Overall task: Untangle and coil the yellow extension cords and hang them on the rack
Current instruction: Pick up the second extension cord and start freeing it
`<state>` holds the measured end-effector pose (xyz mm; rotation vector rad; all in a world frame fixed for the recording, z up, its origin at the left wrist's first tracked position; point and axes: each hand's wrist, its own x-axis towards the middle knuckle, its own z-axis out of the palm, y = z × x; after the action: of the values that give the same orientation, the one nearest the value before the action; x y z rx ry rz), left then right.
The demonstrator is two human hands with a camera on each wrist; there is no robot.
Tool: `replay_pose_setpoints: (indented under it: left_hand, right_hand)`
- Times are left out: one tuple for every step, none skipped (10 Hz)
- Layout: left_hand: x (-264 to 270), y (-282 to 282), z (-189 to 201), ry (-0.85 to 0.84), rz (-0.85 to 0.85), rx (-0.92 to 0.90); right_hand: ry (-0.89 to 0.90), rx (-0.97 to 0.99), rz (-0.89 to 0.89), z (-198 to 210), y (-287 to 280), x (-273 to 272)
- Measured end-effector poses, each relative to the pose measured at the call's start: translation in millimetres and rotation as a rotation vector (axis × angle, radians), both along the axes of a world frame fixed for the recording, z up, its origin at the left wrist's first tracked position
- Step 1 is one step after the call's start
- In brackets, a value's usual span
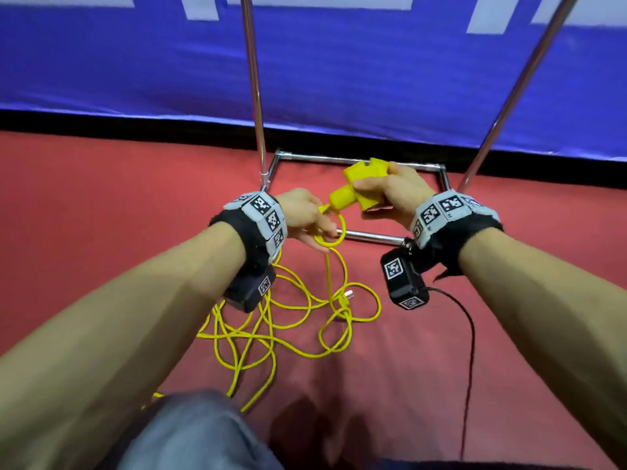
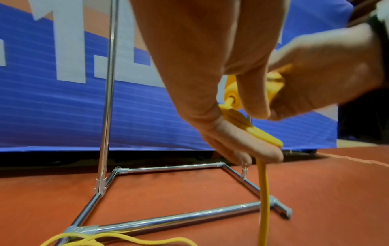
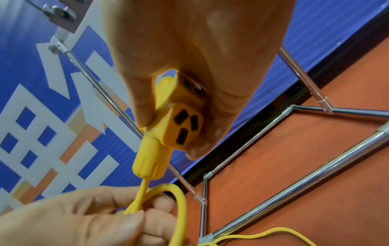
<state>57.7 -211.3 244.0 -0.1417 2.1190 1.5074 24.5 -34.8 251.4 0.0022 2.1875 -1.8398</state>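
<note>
A: What does the right hand (image 1: 390, 191) have?

B: Its fingers are curled round the yellow multi-outlet socket block (image 3: 181, 114) at the end of the extension cord (image 1: 298, 320). The right wrist view shows one face with three dark slots; a second face sits partly under the fingers.

A: And the left hand (image 1: 305, 215)?

B: It pinches the cord just below the block's round neck, with a small loop (image 1: 330, 232) of cord hanging beside its fingertips. In the left wrist view the cord runs across the fingers and drops straight down to the floor.

A: Where is the rest of the cord?

B: In a loose tangle on the red floor (image 1: 101, 205), below and between the forearms, just in front of the near bar of the chrome rack (image 1: 369, 236). A pronged plug (image 1: 347, 295) lies in the tangle, too small to read clearly. Part of the tangle is hidden behind the left wrist camera, and one strand runs under the person's knee at the bottom edge.

A: Can you see the whole rack?

B: No. Only its square base and two uprights show; the uprights are cut off at the top edge. Whether there is more than one cord, I cannot tell.

A: Anything behind?

B: A blue banner (image 1: 373, 79) with pale lettering, cropped.
</note>
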Motion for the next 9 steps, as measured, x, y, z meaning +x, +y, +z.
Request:
replay_pose_setpoints:
  left_hand:
    - [4, 8, 18, -0.086, 0.038, -0.066]
    - [10, 14, 18, -0.062, 0.104, -0.152]
    - [15, 13, 3, 0.117, 0.023, -0.379]
    - [14, 19, 1, 0.151, 0.069, -0.379]
    - [17, 21, 4, 0.212, 0.073, -0.432]
    - [25, 24, 10, 0.269, 0.052, -0.527]
    - [27, 25, 11, 0.261, 0.002, -0.541]
    - [25, 24, 13, 0.210, 0.037, -0.298]
    - [31, 26, 25, 0.114, 0.197, 0.012]
  right_hand:
    - [-0.004, -0.050, -0.028, 2, 1, 9]
    - [-0.005, -0.057, -0.007, -4, 2, 14]
    - [-0.022, -0.070, 0.046, -14, 1, 20]
    - [-0.039, -0.159, 0.059, -15, -1, 19]
    - [-0.037, -0.209, 0.054, -14, 0, 18]
    - [-0.034, -0.191, 0.079, -14, -3, 15]
    - [-0.028, -0.126, 0.137, -8, -5, 16]
    - [0.008, 0.005, 0.203, 0, -9, 23]
    - [0.079, 0.079, 0.194, 7, -10, 28]
